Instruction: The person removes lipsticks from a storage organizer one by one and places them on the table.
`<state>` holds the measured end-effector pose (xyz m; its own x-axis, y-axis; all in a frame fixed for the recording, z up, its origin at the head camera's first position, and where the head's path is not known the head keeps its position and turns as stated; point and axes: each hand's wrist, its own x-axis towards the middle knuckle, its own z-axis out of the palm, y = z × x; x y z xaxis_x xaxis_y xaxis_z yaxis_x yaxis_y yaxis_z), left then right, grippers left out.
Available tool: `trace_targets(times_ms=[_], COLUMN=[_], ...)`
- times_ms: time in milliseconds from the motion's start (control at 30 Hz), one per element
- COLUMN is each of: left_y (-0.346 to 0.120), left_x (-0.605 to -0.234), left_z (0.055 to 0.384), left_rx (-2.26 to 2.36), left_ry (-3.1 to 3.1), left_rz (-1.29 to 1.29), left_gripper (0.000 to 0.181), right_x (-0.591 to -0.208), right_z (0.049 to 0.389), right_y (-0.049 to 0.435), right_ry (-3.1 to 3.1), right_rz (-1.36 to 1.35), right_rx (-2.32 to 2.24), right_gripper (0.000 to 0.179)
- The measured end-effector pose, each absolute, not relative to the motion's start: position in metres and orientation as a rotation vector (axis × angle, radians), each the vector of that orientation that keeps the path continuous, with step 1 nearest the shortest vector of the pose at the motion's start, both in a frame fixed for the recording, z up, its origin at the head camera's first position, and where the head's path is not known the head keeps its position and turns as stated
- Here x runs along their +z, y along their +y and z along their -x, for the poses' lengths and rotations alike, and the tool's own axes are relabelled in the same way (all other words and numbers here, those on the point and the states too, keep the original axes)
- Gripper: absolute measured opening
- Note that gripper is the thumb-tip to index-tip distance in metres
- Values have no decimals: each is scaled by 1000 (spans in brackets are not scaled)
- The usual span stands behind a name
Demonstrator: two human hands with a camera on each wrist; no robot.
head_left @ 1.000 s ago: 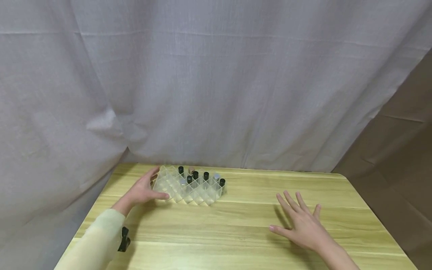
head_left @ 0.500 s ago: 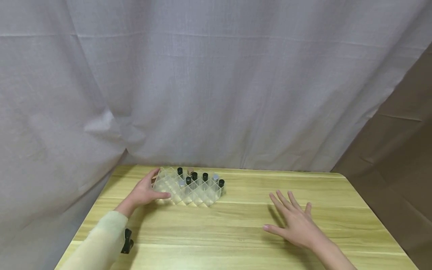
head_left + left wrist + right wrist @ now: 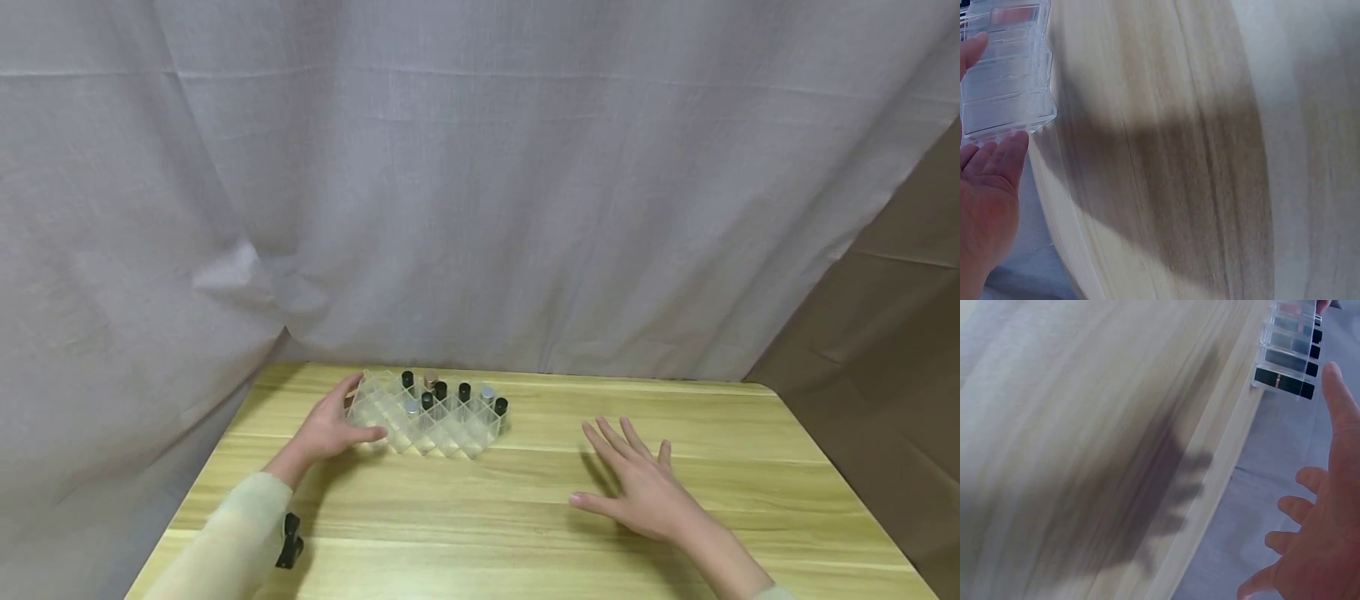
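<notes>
A clear plastic lipstick holder [image 3: 450, 433] with diamond-shaped compartments stands at the back left of the wooden table. Several lipsticks sit upright in it, with black, silver and pinkish caps; one black-capped lipstick [image 3: 501, 407] is at its right end. My left hand [image 3: 330, 427] is at the holder's left end, fingers at the far side and thumb along the front. In the left wrist view, extended fingertips [image 3: 1019, 137] meet the holder's end wall. My right hand [image 3: 641, 487] hovers over the table to the right, fingers spread and holding nothing.
The wooden table [image 3: 480, 525] reaches back to a grey cloth [image 3: 480, 208] hanging behind it. A brown cloth [image 3: 885, 350] hangs on the right side. A black clip-like object [image 3: 289, 542] is by the left forearm.
My right hand has moved left, nearer to the holder, with its fingers still spread. My left hand stays at the holder's left end. The head view shifts slightly.
</notes>
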<state>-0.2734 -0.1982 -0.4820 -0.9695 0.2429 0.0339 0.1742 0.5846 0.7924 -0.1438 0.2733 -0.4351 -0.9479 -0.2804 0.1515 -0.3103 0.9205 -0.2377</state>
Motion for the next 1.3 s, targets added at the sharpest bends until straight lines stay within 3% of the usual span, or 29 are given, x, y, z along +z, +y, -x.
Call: trace_targets(times_ms=[1300], left_y=[-116], left_x=[-491], left_z=[238], left_rx=[1460], left_ry=[2763], left_rz=[-343], left_gripper=[119], right_x=[-428], right_z=[168], right_y=[285], right_ry=[-2994], right_rz=[-457], right_rx=[610], right_gripper=[114])
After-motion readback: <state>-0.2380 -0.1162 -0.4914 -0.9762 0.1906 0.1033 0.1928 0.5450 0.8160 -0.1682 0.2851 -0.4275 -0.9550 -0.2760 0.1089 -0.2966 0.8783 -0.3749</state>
